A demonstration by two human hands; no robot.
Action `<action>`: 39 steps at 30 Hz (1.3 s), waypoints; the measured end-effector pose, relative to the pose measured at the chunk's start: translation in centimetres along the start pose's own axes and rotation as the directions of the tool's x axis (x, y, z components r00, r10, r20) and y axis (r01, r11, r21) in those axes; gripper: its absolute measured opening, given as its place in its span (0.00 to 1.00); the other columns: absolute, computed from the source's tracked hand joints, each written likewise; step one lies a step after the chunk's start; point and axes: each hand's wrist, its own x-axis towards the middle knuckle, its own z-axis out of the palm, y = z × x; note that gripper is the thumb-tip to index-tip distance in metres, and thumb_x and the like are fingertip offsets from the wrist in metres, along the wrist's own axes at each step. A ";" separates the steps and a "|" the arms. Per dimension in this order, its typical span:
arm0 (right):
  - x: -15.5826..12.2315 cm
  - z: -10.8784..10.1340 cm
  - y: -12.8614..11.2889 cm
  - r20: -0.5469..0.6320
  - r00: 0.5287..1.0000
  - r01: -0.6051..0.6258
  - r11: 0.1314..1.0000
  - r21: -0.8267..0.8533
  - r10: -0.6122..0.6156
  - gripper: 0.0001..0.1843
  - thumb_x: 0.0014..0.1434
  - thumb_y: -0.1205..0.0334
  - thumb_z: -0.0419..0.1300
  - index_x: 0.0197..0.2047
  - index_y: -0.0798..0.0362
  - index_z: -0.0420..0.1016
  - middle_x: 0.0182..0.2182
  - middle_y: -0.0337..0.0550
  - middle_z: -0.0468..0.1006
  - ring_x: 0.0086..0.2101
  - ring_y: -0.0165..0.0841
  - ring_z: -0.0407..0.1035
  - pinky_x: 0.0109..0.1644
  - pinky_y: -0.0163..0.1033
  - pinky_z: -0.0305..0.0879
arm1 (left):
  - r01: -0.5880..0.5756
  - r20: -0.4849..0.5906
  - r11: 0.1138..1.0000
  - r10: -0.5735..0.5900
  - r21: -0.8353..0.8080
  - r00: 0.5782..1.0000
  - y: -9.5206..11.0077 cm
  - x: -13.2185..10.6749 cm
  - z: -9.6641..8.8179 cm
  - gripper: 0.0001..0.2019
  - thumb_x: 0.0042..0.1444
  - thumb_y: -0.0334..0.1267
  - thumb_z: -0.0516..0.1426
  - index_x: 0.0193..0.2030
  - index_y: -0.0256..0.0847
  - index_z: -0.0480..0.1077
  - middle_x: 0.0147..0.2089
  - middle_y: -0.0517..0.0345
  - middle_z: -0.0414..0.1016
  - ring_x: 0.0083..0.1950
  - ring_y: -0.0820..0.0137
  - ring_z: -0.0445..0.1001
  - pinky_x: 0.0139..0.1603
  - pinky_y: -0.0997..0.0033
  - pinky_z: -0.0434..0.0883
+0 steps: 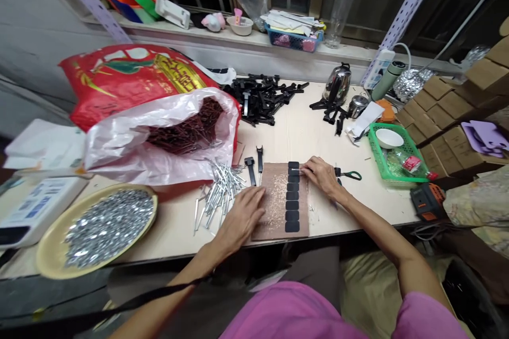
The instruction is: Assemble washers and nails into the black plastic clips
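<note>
A brown board lies on the table in front of me with a column of several black rectangular pieces on it. My left hand rests flat on the board's left edge, fingers stretched out. My right hand is at the top right of the board, its fingers pinched on a thin silver pin across the upper black pieces. Loose silver pins lie just left of the board. Two black plastic parts stand above it.
A yellow dish of small metal bits sits at the left front, a white bag of dark nails and a red bag behind it. A heap of black parts, a kettle, scissors and a green basket lie to the right.
</note>
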 end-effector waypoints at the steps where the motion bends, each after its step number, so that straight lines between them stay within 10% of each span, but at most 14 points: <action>1: 0.4 0.0 0.9 0.006 1.000 0.006 1.000 -0.027 -0.005 0.10 0.65 0.62 0.53 0.37 0.53 0.75 0.35 0.43 0.73 0.37 0.32 0.66 0.38 0.34 0.60 | -0.071 0.032 0.996 0.069 0.062 0.997 0.1 -0.2 0.9 0.29 0.65 0.51 0.38 0.64 0.36 0.59 0.63 0.43 0.64 0.66 0.55 0.57 0.62 0.50 0.61; 6: 2.9 0.8 3.1 0.053 0.998 0.044 0.995 -0.091 -0.039 0.10 0.65 0.63 0.54 0.37 0.55 0.75 0.35 0.45 0.74 0.38 0.33 0.64 0.36 0.35 0.60 | -0.247 0.088 0.936 0.232 0.251 0.969 0.2 -1.1 4.0 0.35 0.64 0.49 0.43 0.71 0.37 0.32 0.71 0.38 0.50 0.72 0.51 0.41 0.63 0.46 0.60; 10: -1.1 1.6 0.7 0.058 0.966 0.255 0.965 -0.056 -0.252 0.14 0.66 0.68 0.49 0.34 0.56 0.74 0.30 0.43 0.73 0.33 0.31 0.63 0.32 0.34 0.59 | -0.213 0.077 0.931 0.199 0.296 0.977 -0.1 -1.4 4.4 0.37 0.64 0.49 0.43 0.70 0.37 0.24 0.72 0.36 0.45 0.72 0.49 0.39 0.63 0.44 0.59; 14: -6.8 1.3 -2.2 0.067 0.642 0.752 0.645 0.139 -0.764 0.16 0.67 0.68 0.47 0.30 0.52 0.72 0.25 0.38 0.70 0.30 0.28 0.63 0.30 0.34 0.57 | -0.191 0.078 0.940 0.175 0.284 0.981 0.1 -1.5 4.2 0.35 0.65 0.45 0.42 0.70 0.38 0.23 0.72 0.37 0.40 0.72 0.51 0.36 0.64 0.44 0.59; 18: -3.1 0.7 -0.1 0.069 0.925 0.371 0.928 0.034 -0.373 0.16 0.68 0.66 0.45 0.36 0.54 0.73 0.29 0.41 0.72 0.30 0.30 0.62 0.31 0.35 0.60 | -0.184 0.077 0.943 0.169 0.278 0.983 0.4 -1.4 4.1 0.34 0.66 0.43 0.41 0.70 0.39 0.23 0.73 0.39 0.37 0.72 0.53 0.33 0.64 0.46 0.60; 20: -0.5 1.0 1.4 0.062 0.978 0.204 0.978 -0.048 -0.201 0.16 0.68 0.66 0.46 0.35 0.56 0.73 0.31 0.45 0.72 0.33 0.32 0.63 0.31 0.36 0.62 | -0.175 0.069 0.942 0.162 0.287 0.984 0.4 -1.4 4.1 0.34 0.66 0.43 0.42 0.70 0.39 0.24 0.73 0.39 0.37 0.72 0.53 0.32 0.64 0.46 0.60; 22: -0.2 1.6 1.7 0.117 0.956 0.275 0.961 -0.038 -0.269 0.17 0.68 0.68 0.45 0.33 0.56 0.73 0.29 0.42 0.71 0.31 0.31 0.62 0.30 0.36 0.62 | -0.175 0.061 0.940 0.164 0.295 0.985 0.4 -1.4 4.1 0.34 0.66 0.42 0.42 0.70 0.38 0.24 0.73 0.39 0.37 0.72 0.53 0.32 0.64 0.46 0.60; 26: -4.6 3.0 0.0 0.123 0.762 0.634 0.771 0.059 -0.636 0.19 0.68 0.72 0.42 0.34 0.52 0.72 0.26 0.38 0.68 0.30 0.28 0.61 0.31 0.33 0.59 | -0.197 0.074 0.937 0.183 0.288 0.980 0.4 -1.4 4.0 0.34 0.66 0.41 0.42 0.70 0.37 0.25 0.73 0.38 0.35 0.72 0.53 0.31 0.65 0.44 0.59; 39: -5.7 3.4 -0.4 0.032 0.860 0.510 0.858 -0.058 -0.509 0.20 0.69 0.62 0.43 0.32 0.55 0.73 0.25 0.41 0.68 0.32 0.31 0.62 0.31 0.34 0.57 | -0.194 0.097 0.945 0.175 0.265 0.980 -0.1 -1.3 4.2 0.34 0.66 0.42 0.42 0.71 0.34 0.27 0.72 0.35 0.39 0.72 0.52 0.31 0.66 0.41 0.54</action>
